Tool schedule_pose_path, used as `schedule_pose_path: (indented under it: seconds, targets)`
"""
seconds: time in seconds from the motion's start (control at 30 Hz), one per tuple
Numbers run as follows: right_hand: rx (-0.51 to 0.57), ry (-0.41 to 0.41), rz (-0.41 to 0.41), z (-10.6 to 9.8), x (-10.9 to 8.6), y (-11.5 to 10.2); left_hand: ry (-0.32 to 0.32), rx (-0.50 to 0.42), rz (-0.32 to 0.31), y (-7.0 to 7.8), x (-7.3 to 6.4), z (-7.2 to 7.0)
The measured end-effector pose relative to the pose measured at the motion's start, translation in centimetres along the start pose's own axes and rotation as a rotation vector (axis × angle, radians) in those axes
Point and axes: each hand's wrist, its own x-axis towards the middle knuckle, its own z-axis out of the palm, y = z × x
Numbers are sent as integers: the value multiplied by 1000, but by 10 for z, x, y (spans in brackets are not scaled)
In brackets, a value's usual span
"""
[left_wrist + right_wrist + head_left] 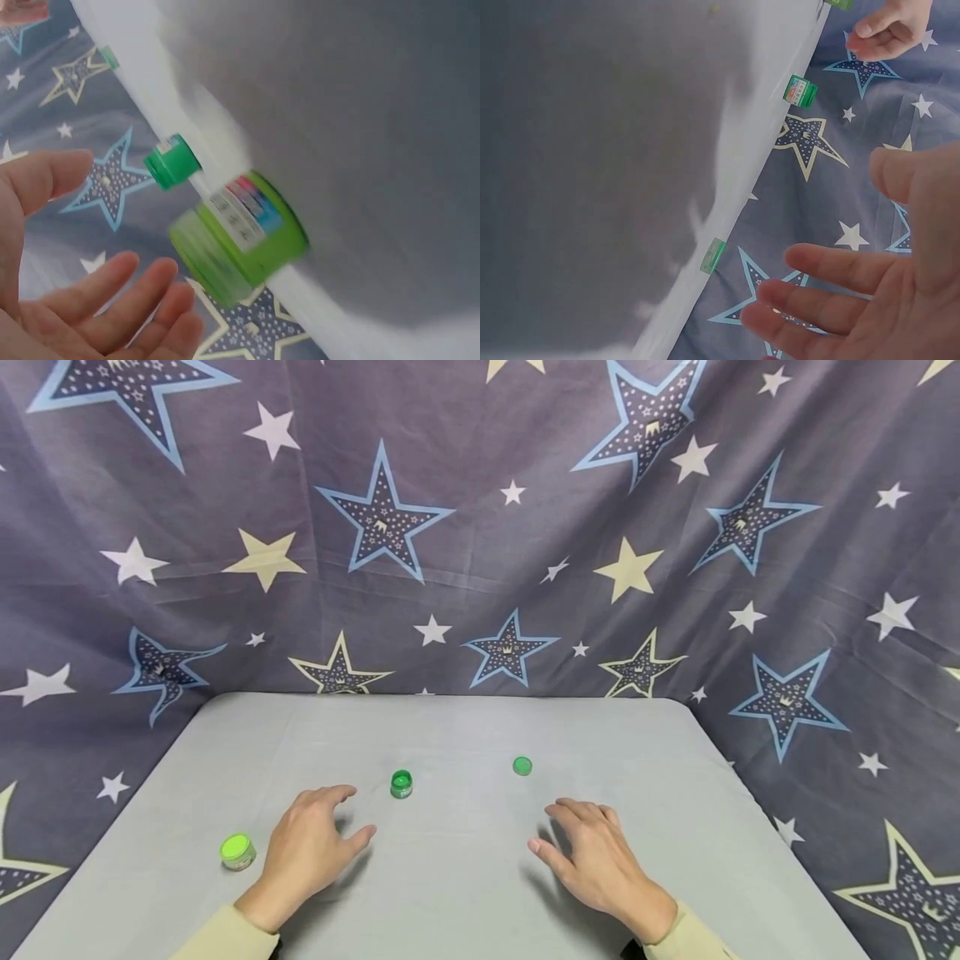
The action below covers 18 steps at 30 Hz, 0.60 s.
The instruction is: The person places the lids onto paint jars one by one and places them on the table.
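Observation:
My left hand (306, 846) is held over the table with thumb and fingers spread apart and nothing between them. Just left of it stands a small jar with a light green lid (238, 852); its printed label (244, 214) faces the left wrist camera. Beyond the left fingertips is an uncapped dark green jar (401, 784), upright. My right hand (600, 862) hovers on the right side, fingers loosely bent and holding nothing. A round green lid (522, 766) lies flat on the table, ahead of the right fingertips and apart from them.
A pale grey cloth covers the table (450, 893). Behind it and along both sides hangs a dark curtain (465, 568) printed with stars. The light green jar is close to the table's left edge.

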Motion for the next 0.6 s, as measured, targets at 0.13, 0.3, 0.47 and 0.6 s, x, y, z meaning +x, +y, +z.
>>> schedule_pose_path:
  seconds: [0.13,0.3,0.47,0.6]
  targets:
    - [10,11,-13,0,1,-1,-34,-28,-28,5,7,4]
    - [20,24,-24,-1,3,-2,-102,-38,-82,8,21,7]
    - [23,41,-29,-1,4,-1,-111,-37,-74,10,34,8]
    - [27,50,-31,-1,5,-1,-102,-31,-49,12,43,11]
